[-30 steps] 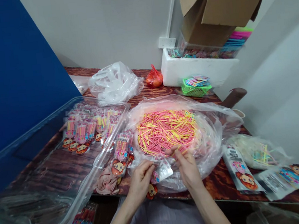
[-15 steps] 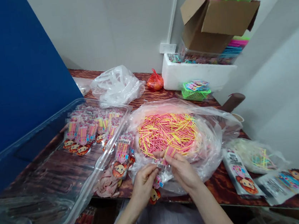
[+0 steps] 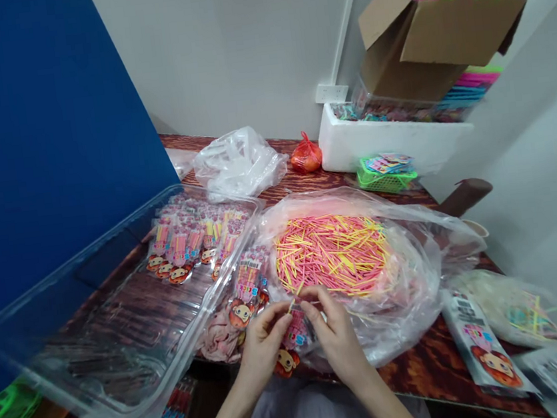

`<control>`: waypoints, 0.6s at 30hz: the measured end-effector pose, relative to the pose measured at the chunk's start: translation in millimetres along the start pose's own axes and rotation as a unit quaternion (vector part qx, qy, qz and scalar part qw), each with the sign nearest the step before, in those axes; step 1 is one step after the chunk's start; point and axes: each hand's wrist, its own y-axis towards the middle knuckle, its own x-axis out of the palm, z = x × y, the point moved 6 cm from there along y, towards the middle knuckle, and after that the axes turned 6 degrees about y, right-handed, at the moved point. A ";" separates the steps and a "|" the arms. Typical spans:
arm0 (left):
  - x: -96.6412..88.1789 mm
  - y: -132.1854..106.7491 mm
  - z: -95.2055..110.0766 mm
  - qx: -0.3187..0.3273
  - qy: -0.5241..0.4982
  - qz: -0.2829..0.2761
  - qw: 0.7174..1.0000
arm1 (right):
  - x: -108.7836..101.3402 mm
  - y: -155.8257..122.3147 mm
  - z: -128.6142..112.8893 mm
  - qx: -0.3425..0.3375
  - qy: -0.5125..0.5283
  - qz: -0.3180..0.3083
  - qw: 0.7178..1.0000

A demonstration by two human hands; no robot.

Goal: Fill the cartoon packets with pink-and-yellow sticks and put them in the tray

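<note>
Low in front of me, my left hand and my right hand meet at the mouth of a small clear pouch. A cartoon face is printed at its lower end, and pink shows through its middle. My left fingers pinch its upper left edge. The right thumb and forefinger close at its upper right. A thin yellow stick pokes up between the fingertips; which hand grips it is unclear. Just beyond lies a heap of short pink and yellow sticks in a big clear plastic bag.
A clear plastic tub with several filled pouches stands left; another filled pouch lies beside it. Flat printed pouches lie right. Behind are a green basket, white foam box and red bag.
The pink and yellow bundle that my right fingers held above the pouch is no longer seen there; a thin yellow stick shows at the fingertips. The whole view has shifted, with things appearing further right.
</note>
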 end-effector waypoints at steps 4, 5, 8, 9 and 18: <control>-11.3 0.0 4.4 -0.012 -0.011 0.009 1.000 | 4.0 8.1 -4.8 -0.008 0.077 0.049 0.996; -13.5 0.4 5.1 -0.014 -0.011 0.013 1.000 | 4.9 11.0 -7.7 -0.018 0.078 0.048 0.996; -18.4 1.9 4.2 -0.017 -0.017 0.022 0.999 | 12.6 17.8 -19.4 -0.063 0.020 -0.009 0.998; -20.1 2.1 3.2 -0.017 -0.018 0.026 0.999 | 15.5 18.7 -22.3 -0.074 -0.002 -0.029 0.997; -50.5 7.4 1.8 0.011 0.046 0.109 0.993 | 38.2 44.8 0.8 0.028 0.130 -0.073 0.988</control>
